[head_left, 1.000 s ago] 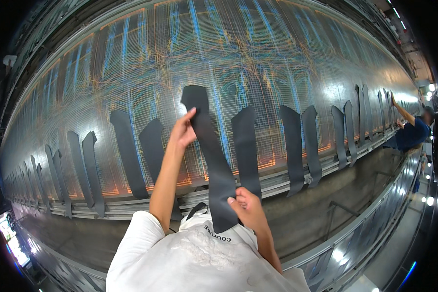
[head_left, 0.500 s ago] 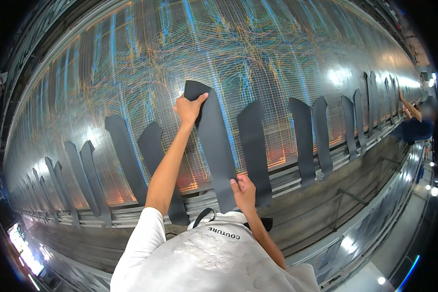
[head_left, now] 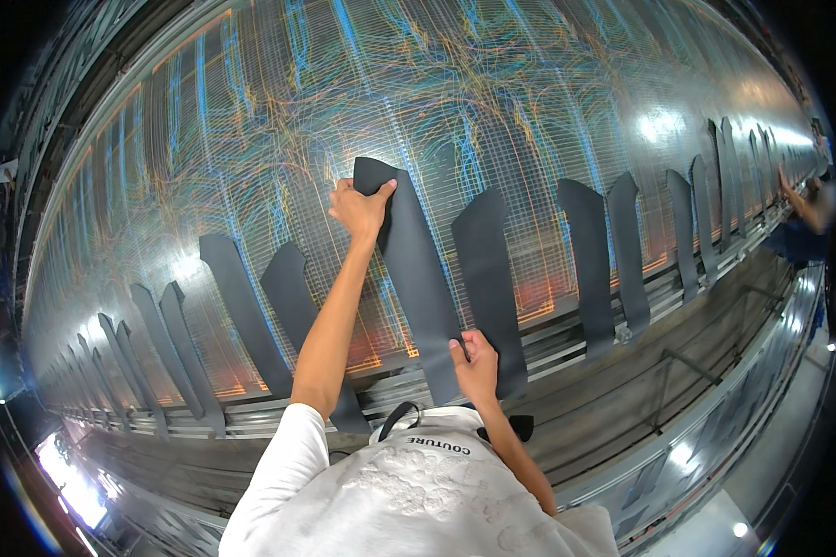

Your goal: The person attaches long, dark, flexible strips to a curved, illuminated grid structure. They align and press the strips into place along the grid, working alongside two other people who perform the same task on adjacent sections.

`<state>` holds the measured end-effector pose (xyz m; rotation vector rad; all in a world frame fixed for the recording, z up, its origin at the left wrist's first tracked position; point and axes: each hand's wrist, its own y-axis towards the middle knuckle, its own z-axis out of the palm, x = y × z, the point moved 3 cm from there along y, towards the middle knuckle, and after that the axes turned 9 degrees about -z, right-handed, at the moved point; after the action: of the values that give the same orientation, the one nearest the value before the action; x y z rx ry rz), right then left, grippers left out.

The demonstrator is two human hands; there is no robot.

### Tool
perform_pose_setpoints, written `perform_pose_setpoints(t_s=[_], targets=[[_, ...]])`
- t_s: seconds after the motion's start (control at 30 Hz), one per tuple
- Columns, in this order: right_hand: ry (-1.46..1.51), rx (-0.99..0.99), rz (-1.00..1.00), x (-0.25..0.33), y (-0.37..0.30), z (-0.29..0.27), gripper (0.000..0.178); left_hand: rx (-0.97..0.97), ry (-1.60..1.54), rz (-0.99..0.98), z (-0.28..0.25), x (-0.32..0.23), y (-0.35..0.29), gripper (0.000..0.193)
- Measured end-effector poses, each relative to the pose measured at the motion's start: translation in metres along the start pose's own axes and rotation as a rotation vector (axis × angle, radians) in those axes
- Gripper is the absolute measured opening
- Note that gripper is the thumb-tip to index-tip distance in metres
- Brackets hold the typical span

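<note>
Along near edge of line-patterned table (head_left: 613, 102): dark grey strip (head_left: 422, 278), between similar strips (head_left: 488, 269); left hand (head_left: 359, 206) pinching far end, right hand (head_left: 476, 366) pinching lower right edge. Likely step: positioning; next calls for alignment.

A long, smooth, matte dark grey strip (head_left: 421, 269) of thin sheet material, its upper end cut at an angle, is held lengthwise over the near edge of a glossy, line-patterned table (head_left: 529, 121), its top tilted leftward.

One head-worn fisheye looks down from nearby onto the long table (head_left: 567, 121).
</note>
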<state>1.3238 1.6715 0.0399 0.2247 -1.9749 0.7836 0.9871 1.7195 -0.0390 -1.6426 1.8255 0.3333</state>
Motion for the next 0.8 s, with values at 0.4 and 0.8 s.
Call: perform_pose_setpoints(t_s=[0.4, 0.8], targets=[[0.013, -0.01, -0.017, -0.025, 0.003, 0.005, 0.022, 0.0, -0.014, -0.012, 0.003, -0.003, -0.002, 0.08], [-0.02, -0.019, -0.016, -0.031, 0.004, 0.007, 0.022, -0.015, -0.027, 0.004, 0.005, 0.002, 0.0, 0.081]])
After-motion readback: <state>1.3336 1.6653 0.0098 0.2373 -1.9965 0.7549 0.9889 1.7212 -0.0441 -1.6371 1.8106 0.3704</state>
